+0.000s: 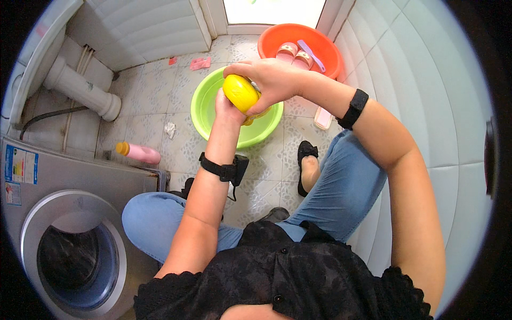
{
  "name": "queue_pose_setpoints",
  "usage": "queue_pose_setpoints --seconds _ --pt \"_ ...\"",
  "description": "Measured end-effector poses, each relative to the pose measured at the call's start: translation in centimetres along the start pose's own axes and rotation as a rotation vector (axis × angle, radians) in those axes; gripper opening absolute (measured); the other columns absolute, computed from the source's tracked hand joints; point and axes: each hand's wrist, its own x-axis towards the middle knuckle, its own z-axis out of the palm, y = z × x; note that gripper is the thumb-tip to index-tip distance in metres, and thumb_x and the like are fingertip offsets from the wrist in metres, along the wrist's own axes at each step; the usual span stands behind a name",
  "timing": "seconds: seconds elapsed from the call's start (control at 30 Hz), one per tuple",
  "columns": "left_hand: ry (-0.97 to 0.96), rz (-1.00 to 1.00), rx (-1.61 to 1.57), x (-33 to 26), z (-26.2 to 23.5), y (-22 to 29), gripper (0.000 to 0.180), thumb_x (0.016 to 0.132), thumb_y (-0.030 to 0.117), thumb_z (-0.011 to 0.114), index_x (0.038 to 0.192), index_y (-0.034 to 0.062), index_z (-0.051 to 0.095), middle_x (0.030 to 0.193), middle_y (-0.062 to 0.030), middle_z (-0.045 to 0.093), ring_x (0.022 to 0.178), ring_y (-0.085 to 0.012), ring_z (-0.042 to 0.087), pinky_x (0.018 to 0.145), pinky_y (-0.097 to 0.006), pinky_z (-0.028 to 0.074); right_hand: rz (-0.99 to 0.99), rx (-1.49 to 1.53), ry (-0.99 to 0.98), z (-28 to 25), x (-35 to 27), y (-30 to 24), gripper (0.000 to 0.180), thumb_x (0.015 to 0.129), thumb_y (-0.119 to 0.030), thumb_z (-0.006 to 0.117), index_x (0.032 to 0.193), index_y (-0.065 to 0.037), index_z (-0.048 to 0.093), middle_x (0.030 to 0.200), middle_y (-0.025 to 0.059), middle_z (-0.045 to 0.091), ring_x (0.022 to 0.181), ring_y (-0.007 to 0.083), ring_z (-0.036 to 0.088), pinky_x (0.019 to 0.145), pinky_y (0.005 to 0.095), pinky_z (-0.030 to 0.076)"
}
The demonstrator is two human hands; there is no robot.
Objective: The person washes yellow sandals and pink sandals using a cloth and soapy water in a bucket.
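Observation:
My right hand (272,78) is closed round a glossy yellow thing (241,93), its fingers over the far side and its thumb on the near side. The smooth, rounded end faces up at me; the frame does not make its exact kind plain. Close against its left and lower side is my left hand (229,109), palm partly turned up, with most of its fingers hidden behind the yellow thing. Both hands are above a lime-green basin (200,114). Pale liquid seems to lie in the basin's bottom.
An orange-red basin (337,56) at the back right holds pink slippers (287,50) and a lilac brush (312,55). Left of my knees, a pink bottle (144,154) lies beside the grey washing machine (74,176). A small pale-pink item (323,118) and pink scraps (200,63) lie on the tiles.

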Motion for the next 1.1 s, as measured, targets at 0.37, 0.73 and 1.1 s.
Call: queue_pose_setpoints --seconds 0.37,0.73,1.1 --pt "-0.189 -0.091 0.018 0.7 0.4 4.3 0.02 0.096 0.005 0.042 0.11 -0.0079 0.051 0.103 -0.018 0.059 0.098 -0.0261 0.062 0.089 -0.032 0.055 0.134 0.166 0.288 0.3 0.0 3.3 0.078 0.064 -0.034 0.08 0.129 -0.007 0.046 0.112 0.0161 0.061 0.105 0.0281 0.06 0.094 0.0368 0.045" --pt "-0.089 -0.135 0.195 0.8 -0.2 1.9 0.028 0.1 0.016 0.041 0.117 -0.001 0.056 0.11 -0.0099 0.064 0.095 -0.0189 0.063 0.083 -0.032 0.053 0.13 -0.081 0.185 1.1 0.4 2.9 0.072 0.063 -0.034 0.078 0.122 -0.004 0.049 0.109 0.0218 0.061 0.103 0.0373 0.061 0.09 0.0402 0.048" --pt "-0.148 0.988 2.041 -2.2 1.5 2.1 0.051 0.086 0.054 0.056 0.085 0.0043 0.067 0.071 -0.0144 0.065 0.07 -0.0318 0.064 0.069 -0.04 0.05 0.501 0.415 0.364 -2.0 0.2 7.1 0.079 0.068 -0.037 0.082 0.125 0.007 0.049 0.097 0.0141 0.063 0.073 0.017 0.065 0.063 0.0266 0.054"
